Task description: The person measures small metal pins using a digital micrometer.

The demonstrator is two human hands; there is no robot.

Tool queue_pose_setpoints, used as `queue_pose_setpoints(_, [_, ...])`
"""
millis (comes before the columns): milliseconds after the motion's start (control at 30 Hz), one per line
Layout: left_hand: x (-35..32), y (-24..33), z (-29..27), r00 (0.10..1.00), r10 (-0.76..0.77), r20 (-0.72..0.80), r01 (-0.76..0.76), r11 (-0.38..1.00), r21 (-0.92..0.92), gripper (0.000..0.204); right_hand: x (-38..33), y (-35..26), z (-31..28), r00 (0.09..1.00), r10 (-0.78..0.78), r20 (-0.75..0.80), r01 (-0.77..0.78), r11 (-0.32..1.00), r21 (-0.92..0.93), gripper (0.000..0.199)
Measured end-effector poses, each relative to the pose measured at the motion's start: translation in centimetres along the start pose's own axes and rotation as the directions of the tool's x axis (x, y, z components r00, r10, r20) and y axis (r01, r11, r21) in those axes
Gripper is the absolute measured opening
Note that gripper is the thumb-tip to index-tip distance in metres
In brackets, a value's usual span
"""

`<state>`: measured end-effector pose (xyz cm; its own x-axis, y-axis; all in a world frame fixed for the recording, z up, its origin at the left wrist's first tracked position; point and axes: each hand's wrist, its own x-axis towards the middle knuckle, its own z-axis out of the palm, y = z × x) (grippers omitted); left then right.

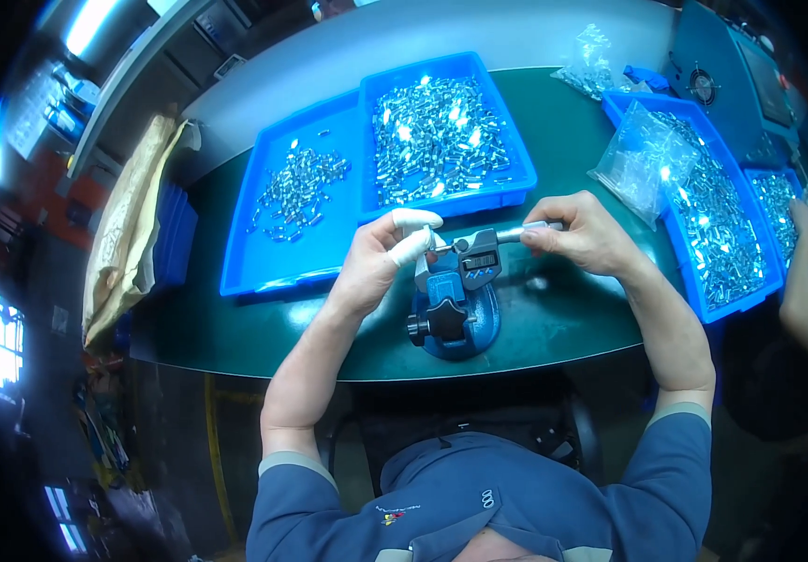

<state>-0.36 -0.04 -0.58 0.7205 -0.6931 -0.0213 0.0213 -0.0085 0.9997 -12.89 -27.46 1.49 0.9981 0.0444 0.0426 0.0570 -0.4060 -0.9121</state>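
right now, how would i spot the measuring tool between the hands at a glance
Find the green table and its near edge, this side of two adjoining blue trays. There, between the left hand and the right hand, a grey micrometer sits in a blue stand. Unlike the trays, it has a small display window on its body.

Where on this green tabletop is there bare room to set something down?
Bare green tabletop shows between the micrometer stand and right forearm, between the middle tray and right tray, and before the left tray. It's crowded around the micrometer and where a plastic bag overlaps the right tray.
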Motion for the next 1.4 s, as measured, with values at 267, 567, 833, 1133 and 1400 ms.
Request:
queue_pose_setpoints(267, [0.8,0.7,-1.8,0.977,0.17,-0.125,-0.146,0.972,0.186,0.024,-0.3,0.4,-0.3,0.999,-0.048,-0.004,0.048,0.998,0.035,0.026])
queue_pose_setpoints(567, [5.6,2.5,-7.7,0.833,0.55,-0.066,-0.149,0.337,0.93,0.026,-0.4,0.4,-0.2,0.997,-0.074,-0.018,0.074,0.997,0.0,0.033])
queue_pose_setpoints(833, [12.9,0.3,-4.2,0.964,0.213,0.161,-0.164,-0.001,0.986,0.018,-0.2,0.1,-0.2,0.996,-0.087,0.01,0.086,0.996,0.013,0.03])
queue_pose_setpoints(1133, [9.9,1.9,-3.7,0.947,0.319,-0.025,-0.152,0.516,0.843,0.017,-0.2,0.4,-0.4,0.995,-0.104,0.012,0.104,0.995,-0.011,0.034])
queue_pose_setpoints(1400, [2.7,0.3,-2.7,0.989,0.147,0.004,-0.146,0.982,0.123,0.017,-0.1,0.5,-0.4,0.998,-0.058,0.034,0.058,0.998,0.009,0.031])
